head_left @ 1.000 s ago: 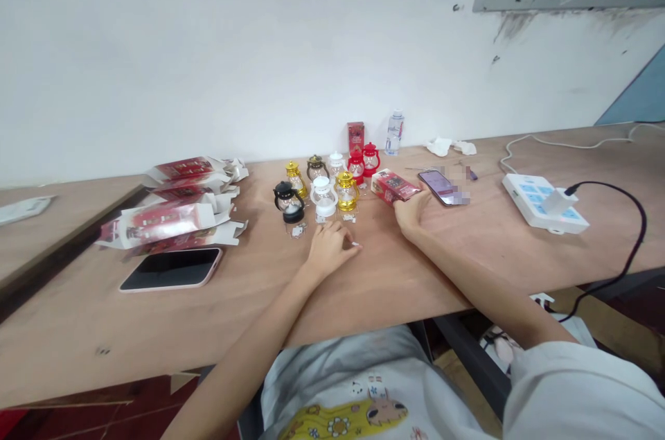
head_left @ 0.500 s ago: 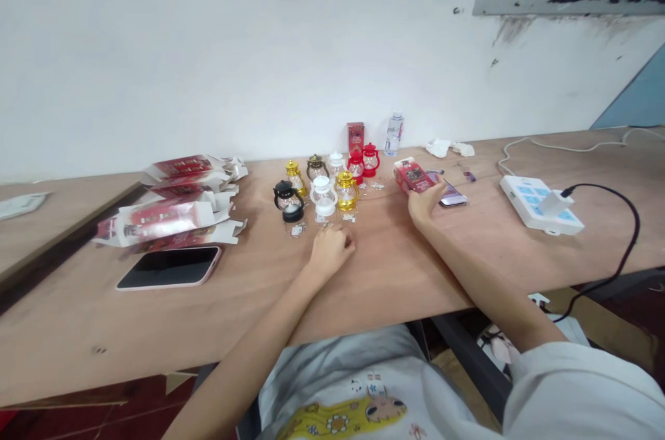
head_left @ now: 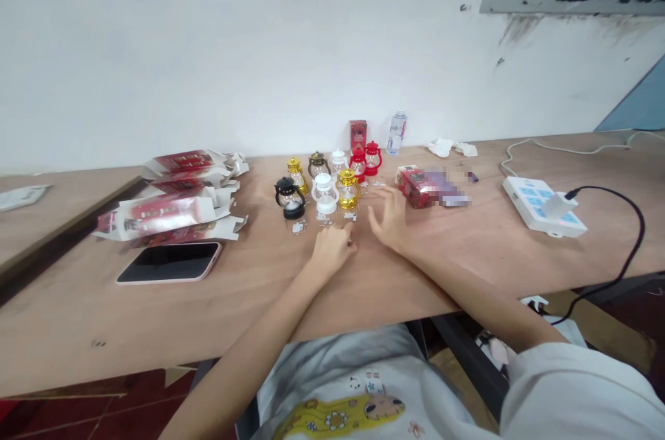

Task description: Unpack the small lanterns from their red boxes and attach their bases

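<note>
My left hand (head_left: 332, 249) rests on the table with its fingers curled closed, in front of the lanterns; what they hold, if anything, is hidden. Fingers spread and holding nothing, my right hand (head_left: 391, 222) is just left of a red box (head_left: 415, 187) lying on the table. Small lanterns stand grouped ahead of my hands: a black lantern (head_left: 289, 199), white lantern (head_left: 325, 195), gold lantern (head_left: 348, 189), red lantern (head_left: 372, 159) and several others. Little tags (head_left: 298, 226) lie at their feet.
Opened cartons (head_left: 166, 215) are piled at left above a phone (head_left: 169, 263). An upright red box (head_left: 358, 137) and a bottle (head_left: 397, 132) stand by the wall. Crumpled tissue (head_left: 440, 147) is at the back. A power strip (head_left: 543, 206) with a cable lies right.
My right hand has let go of the red box, which now lies on the table, and has moved left with its fingers spread. My left hand stays in about the same place.
</note>
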Motion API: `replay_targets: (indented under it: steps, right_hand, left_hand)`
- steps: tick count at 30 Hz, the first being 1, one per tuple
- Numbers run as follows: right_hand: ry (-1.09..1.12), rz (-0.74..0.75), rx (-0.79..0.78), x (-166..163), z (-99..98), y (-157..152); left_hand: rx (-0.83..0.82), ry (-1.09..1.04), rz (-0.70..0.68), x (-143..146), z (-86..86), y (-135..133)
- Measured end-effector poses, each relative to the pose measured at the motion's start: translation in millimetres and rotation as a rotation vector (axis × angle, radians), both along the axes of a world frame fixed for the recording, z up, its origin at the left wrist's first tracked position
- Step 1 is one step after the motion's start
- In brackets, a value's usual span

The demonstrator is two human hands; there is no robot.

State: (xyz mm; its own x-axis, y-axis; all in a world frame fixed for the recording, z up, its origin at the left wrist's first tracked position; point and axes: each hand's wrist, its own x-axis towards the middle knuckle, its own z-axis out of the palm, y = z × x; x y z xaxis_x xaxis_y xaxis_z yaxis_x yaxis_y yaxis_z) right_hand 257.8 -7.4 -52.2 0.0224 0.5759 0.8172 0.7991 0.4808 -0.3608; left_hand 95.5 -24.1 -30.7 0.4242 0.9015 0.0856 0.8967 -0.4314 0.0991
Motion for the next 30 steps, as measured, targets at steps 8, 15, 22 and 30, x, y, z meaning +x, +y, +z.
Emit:
replay_targets:
  steps: [8,15,22,30]
  right_hand:
    - [-0.201,0.327,-0.27,-4.6,-4.9,1.9]
    - [-0.385,0.58,-0.614,1.5,-2.8,8.8]
    - [-0.454,0.809,-0.756,-3.6,15.8,27.3]
    - [-0.655,0.933,-0.946,-26.5,35.5,57.0]
  left_hand:
    - [0.041,-0.037,-0.063,-4.7,-3.5,2.2]
    - [0.028,-0.557,-0.054,-21.3,-8.2,16.4]
    - [0.138,-0.644,-0.019,-27.9,-10.6,22.8]
    - [0.11,-0.643,0.01,-30.3,-8.9,21.7]
